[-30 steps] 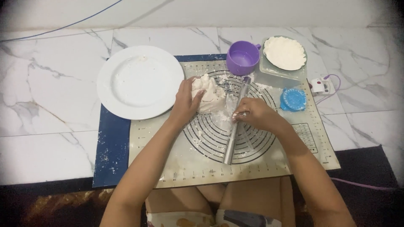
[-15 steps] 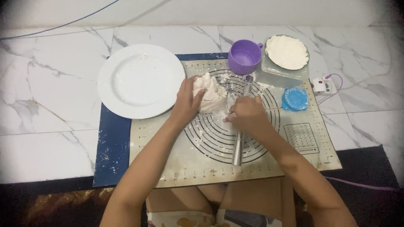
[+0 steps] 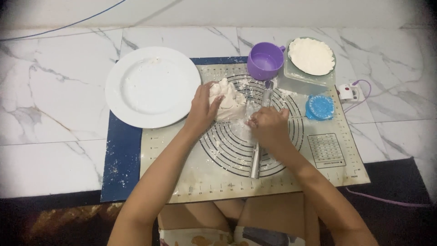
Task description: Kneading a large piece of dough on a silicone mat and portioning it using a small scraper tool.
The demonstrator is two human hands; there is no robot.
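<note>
The left hand [image 3: 203,109] lies with its fingers spread and bent over the left side of a lump of white dough [image 3: 227,101], fingertips pressing onto its top edge; it cups the dough rather than closing round it. The dough sits on the upper left part of the ringed circle printed on the beige baking mat [image 3: 182,168], directly right of the left palm and just left of the rolling pin [image 3: 260,136].

The right hand [image 3: 269,127] is curled down over the middle of the rolling pin, fingers folded around the thin metal rod and holding it. The pin runs nearly upright in the view, its far tip near the purple cup [image 3: 265,61] and its near tip close to the mat's lower markings. The right fingertips are near the dough's right edge, but whether they touch it I cannot tell.

Farther out, a white plate [image 3: 152,86] rests left of the dough, overlapping the mat and the blue underlay [image 3: 120,159]. Right of the cup stands a clear container of flour [image 3: 311,57], with a round blue lid [image 3: 320,107] below it. All rests on marbled floor tiles [image 3: 50,105].
</note>
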